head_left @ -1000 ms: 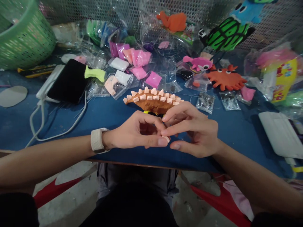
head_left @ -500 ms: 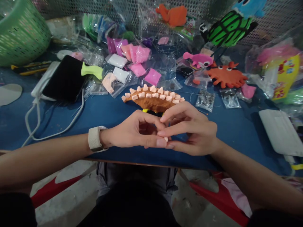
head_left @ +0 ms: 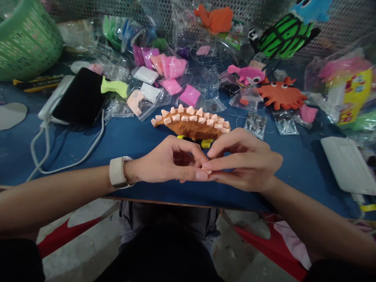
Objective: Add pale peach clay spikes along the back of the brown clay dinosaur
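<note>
My left hand [head_left: 167,162] and right hand [head_left: 243,162] pinch one small pale clay bit [head_left: 206,170] between fingertips, just before the brown dinosaur [head_left: 190,126] — its back already spiked, this piece not yet on.

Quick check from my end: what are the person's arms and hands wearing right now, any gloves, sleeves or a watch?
Both hands are bare, no gloves: left hand, right hand. Both forearms are bare as far as the view shows, so no sleeves are visible. The left wrist carries a watch band, off-white, broad and smooth; its face is turned out of sight. No rings or markings show on the fingers.
</note>
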Demonstrator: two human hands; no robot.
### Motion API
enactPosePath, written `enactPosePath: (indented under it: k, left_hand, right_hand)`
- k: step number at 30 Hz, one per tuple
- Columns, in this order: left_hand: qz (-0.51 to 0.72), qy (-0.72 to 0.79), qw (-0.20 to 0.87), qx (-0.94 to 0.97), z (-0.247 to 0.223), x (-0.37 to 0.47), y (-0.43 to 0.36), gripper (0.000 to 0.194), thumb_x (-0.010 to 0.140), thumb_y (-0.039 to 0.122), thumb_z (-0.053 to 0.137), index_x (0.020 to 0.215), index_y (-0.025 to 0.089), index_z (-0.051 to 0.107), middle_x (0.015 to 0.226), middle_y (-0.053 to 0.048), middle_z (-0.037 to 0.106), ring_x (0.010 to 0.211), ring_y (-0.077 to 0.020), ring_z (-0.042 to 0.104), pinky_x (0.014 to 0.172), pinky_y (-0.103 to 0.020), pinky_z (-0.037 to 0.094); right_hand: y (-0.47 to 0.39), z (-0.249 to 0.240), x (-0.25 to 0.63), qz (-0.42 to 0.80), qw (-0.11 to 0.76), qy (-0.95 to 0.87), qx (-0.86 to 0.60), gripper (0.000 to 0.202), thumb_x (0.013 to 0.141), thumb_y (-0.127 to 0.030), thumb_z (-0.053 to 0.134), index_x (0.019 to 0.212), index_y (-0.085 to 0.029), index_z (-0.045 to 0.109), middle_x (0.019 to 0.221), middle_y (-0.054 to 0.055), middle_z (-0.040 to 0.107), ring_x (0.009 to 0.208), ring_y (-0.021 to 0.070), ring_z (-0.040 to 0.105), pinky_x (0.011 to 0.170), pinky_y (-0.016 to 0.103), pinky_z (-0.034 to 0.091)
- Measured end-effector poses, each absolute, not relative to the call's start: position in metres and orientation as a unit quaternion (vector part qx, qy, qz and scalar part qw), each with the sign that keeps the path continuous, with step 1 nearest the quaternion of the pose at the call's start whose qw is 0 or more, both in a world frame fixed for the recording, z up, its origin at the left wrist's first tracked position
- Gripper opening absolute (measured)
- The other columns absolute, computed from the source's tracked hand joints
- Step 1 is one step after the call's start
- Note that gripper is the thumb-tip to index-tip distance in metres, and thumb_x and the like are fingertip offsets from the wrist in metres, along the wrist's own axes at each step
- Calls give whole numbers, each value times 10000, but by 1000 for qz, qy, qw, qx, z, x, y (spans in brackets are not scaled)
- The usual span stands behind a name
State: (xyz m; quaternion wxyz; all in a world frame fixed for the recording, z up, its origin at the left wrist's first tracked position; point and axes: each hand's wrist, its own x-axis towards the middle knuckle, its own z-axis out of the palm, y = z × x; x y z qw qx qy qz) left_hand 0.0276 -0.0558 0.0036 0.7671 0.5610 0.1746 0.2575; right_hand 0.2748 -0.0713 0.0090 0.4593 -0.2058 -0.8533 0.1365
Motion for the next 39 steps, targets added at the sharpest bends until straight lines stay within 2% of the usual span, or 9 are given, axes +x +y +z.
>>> enactPosePath:
  k: [5, 11, 16, 20, 23, 26, 30, 34, 39]
  left_hand:
    - [253, 196, 775, 545, 9, 28, -55, 356, 881, 410, 1012, 933, 114, 821, 836, -47, 782, 555, -52, 614, 507, -154, 539]
    - [258, 203, 766, 553, 8, 29, -56, 406, 894, 477, 996, 921, 111, 820, 816, -51, 783, 537, -48, 603, 490, -150, 525]
    - [246, 198, 765, 562, 6, 27, -55, 417, 913, 509, 972, 949, 121, 824, 806, -42, 762, 553, -59, 598, 502, -167, 516]
    - [229, 138, 711, 650, 7, 26, -55, 258, 996, 376, 873, 931, 127, 848, 810, -58, 767, 653, -91, 643, 604, -198, 530]
    - [216, 68, 658, 718, 6, 28, -60, 182, 985, 270, 870, 864, 134, 860, 769, -49, 753, 649, -83, 609, 597, -198, 483]
    - [200, 31, 631, 749, 1, 31, -65, 178, 995, 259, 855, 855, 148, 851, 765, -38, 749, 640, -87, 601, 602, -208, 490]
    - [181, -2, 610, 772, -9, 35, -65, 201, 970, 309, 879, 859, 146, 842, 796, -38, 768, 636, -91, 598, 610, -223, 495]
    - [189, -13, 585, 789, -15, 36, -63, 233, 1007, 337, 824, 883, 141, 842, 828, -48, 796, 664, -101, 616, 647, -238, 504]
    - [191, -14, 546, 815, -15, 36, -63, 232, 1051, 303, 764, 939, 123, 859, 895, -64, 846, 681, -102, 627, 675, -247, 504]
  right_hand:
    - [-72, 10, 274, 122, 474, -847, -208, 196, 1036, -345, 872, 1230, -370, 865, 1023, 7, 826, 766, 160, 739, 635, 334, 641]
    - [-72, 6, 272, 89, 481, -849, -199, 305, 1038, -336, 867, 1340, -374, 847, 1008, 8, 830, 746, 163, 743, 638, 326, 659]
    - [-76, 7, 271, 65, 482, -845, -220, 170, 1084, -369, 813, 1247, -398, 854, 986, -19, 834, 679, 139, 724, 594, 313, 638]
    - [-74, 9, 271, 53, 499, -837, -220, 212, 1071, -374, 821, 1280, -385, 853, 974, -1, 838, 700, 166, 747, 603, 329, 645]
    - [-68, 8, 270, 11, 507, -826, -245, 166, 1062, -353, 832, 1226, -365, 852, 948, 4, 833, 743, 185, 767, 624, 338, 649]
    - [-62, 4, 266, -49, 483, -843, -232, 138, 1030, -329, 879, 1161, -301, 842, 971, 2, 845, 756, 169, 778, 635, 311, 650]
    - [-62, 7, 259, -125, 395, -882, -222, 113, 1031, -241, 870, 1134, -210, 837, 1004, 46, 872, 773, 137, 791, 669, 258, 635]
    - [-61, 15, 245, -167, 347, -895, -225, 178, 1009, -164, 867, 1177, -187, 813, 997, 57, 870, 817, 151, 821, 733, 260, 657]
    - [-50, 17, 224, -209, 365, -871, -254, 252, 994, -161, 866, 1224, -217, 782, 1016, 36, 866, 840, 171, 835, 735, 285, 683]
